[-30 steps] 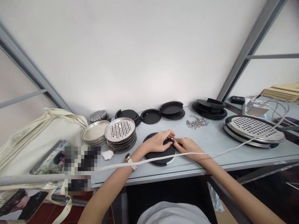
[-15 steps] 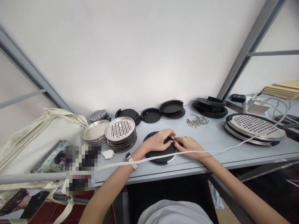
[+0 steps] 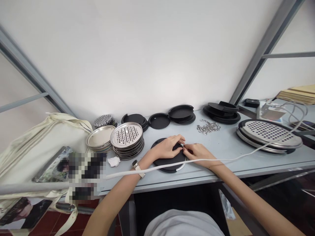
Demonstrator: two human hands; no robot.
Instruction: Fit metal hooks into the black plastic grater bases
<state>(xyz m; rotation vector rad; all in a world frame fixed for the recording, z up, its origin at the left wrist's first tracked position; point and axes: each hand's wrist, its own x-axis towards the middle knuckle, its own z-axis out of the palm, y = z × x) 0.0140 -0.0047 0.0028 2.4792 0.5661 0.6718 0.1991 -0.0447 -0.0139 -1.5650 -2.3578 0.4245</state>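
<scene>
A round black disc (image 3: 167, 161) with a bright metal edge showing at its lower right lies flat on the table in front of me. My left hand (image 3: 168, 148) rests over its upper part, thumb and fingers curled together near its right edge. From the right, my right hand (image 3: 197, 154) pinches at the same spot, its fingertips almost touching the left ones. Between the fingertips shows a small shiny piece (image 3: 182, 145), too small to name surely. Farther back lies a loose heap of small metal clips (image 3: 208, 127).
Stacked perforated metal grater discs (image 3: 126, 135) and plain metal discs (image 3: 98, 137) stand left. Black round holders (image 3: 180, 113) line the wall. More grater discs (image 3: 270, 131) lie right. A white cable (image 3: 228, 159) hangs across my forearms; a cream bag (image 3: 36, 141) is far left.
Both hands stay at the disc's right edge with hardly any movement. The view has shifted very slightly.
</scene>
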